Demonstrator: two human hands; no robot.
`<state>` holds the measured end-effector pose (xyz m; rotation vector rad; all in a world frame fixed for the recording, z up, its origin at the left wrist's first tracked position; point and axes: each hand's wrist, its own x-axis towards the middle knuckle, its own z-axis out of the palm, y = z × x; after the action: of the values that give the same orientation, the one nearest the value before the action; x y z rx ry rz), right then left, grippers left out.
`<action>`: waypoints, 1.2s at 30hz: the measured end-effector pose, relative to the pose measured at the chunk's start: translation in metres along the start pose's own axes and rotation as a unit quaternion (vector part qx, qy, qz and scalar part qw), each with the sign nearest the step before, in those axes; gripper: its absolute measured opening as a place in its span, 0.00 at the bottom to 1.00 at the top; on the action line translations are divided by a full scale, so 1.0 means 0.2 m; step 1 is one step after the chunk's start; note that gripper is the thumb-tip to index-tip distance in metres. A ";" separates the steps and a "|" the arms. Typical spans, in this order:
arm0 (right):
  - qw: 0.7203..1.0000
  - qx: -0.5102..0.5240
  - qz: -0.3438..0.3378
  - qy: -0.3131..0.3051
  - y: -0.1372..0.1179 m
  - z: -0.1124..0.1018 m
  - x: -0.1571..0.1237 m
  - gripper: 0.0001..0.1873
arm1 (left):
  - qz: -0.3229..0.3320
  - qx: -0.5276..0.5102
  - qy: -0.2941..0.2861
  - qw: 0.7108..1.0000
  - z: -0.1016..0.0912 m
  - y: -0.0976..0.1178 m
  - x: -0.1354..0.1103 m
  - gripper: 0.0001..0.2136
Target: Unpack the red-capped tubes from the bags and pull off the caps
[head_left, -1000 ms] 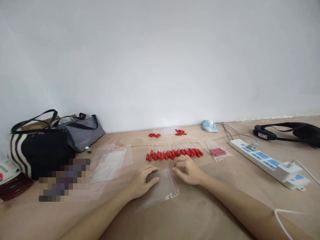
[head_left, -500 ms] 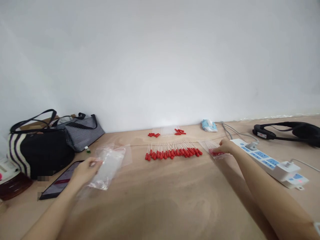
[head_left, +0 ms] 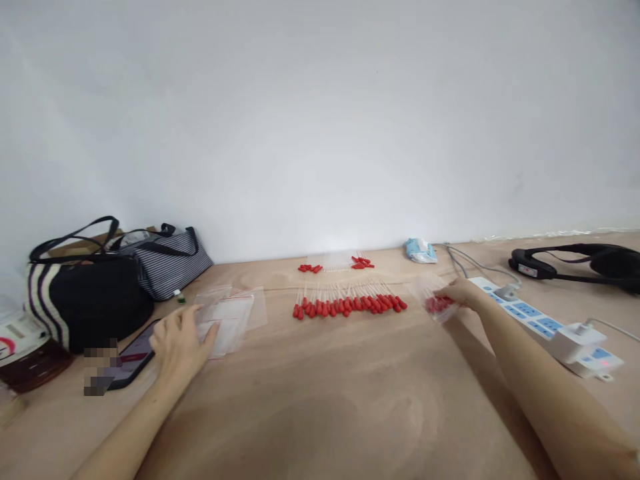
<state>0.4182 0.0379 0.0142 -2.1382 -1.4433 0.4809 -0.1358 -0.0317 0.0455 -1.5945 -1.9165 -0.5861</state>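
Observation:
My left hand [head_left: 181, 339] lies flat with fingers spread on a stack of clear zip bags [head_left: 231, 316] at the left of the table. Far to the right, my right hand [head_left: 464, 292] pinches a small clear bag holding red-bulbed droppers [head_left: 437, 303], lifted and tilted a little off the table. A long row of red-bulbed droppers [head_left: 349, 304] lies across the middle between the two hands. Two smaller clusters of red bulbs [head_left: 336, 265] sit behind the row, near the wall.
A phone [head_left: 131, 357] lies beside my left hand. A black striped bag [head_left: 85, 297] and a grey striped bag [head_left: 167, 260] stand at back left. A white power strip [head_left: 547, 328], a black headset [head_left: 575, 265] and a blue-white packet [head_left: 420, 251] lie at right.
Both hands left a bag at the centre. The left carried it to the stack at left and now rests flat there. The right reached the filled bag and has lifted it.

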 end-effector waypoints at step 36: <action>0.818 0.410 -0.089 -0.394 -0.54 0.49 -0.77 0.23 | 0.327 -0.418 -0.353 0.770 -0.10 0.73 -0.22 0.22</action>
<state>0.2270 -0.0504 -0.0004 -1.1002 -1.3891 1.6945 0.0154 -0.0496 0.0272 -3.2501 -1.3373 -0.6010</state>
